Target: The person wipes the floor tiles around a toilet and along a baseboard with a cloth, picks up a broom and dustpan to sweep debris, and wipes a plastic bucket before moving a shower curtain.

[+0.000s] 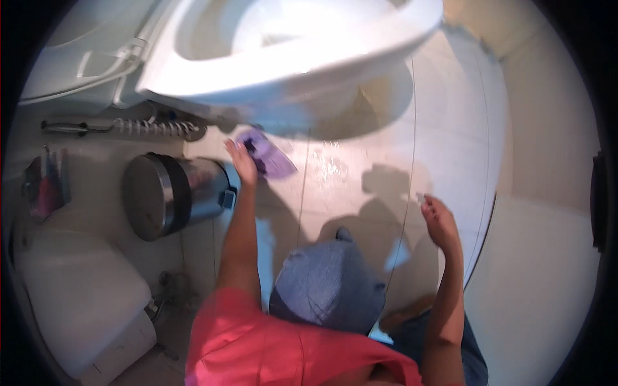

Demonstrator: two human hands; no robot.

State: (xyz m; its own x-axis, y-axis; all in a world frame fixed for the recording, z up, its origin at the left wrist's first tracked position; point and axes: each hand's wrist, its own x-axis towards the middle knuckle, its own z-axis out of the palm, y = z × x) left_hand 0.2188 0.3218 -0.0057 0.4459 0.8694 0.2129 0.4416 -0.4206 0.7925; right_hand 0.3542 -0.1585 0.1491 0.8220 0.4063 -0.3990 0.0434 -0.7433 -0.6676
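My left hand (243, 164) reaches forward, fingers stretched out, beside a crumpled purple cloth (275, 159). The two overlap at the thumb side, so whether they touch is hard to say. The cloth is near the foot of the white washbasin, over the tiled floor. On the right, my right hand (440, 220) is raised above the floor with its fingers bent together. A small pale piece (420, 197) sticks out from its fingertips, too small to name.
A steel pedal bin (174, 193) with a black band stands left of my left forearm. The white washbasin (277, 71) overhangs the far side. A coiled hose (154, 127) runs along the left wall above the bin. Wet-looking spots (329, 161) mark the floor tiles.
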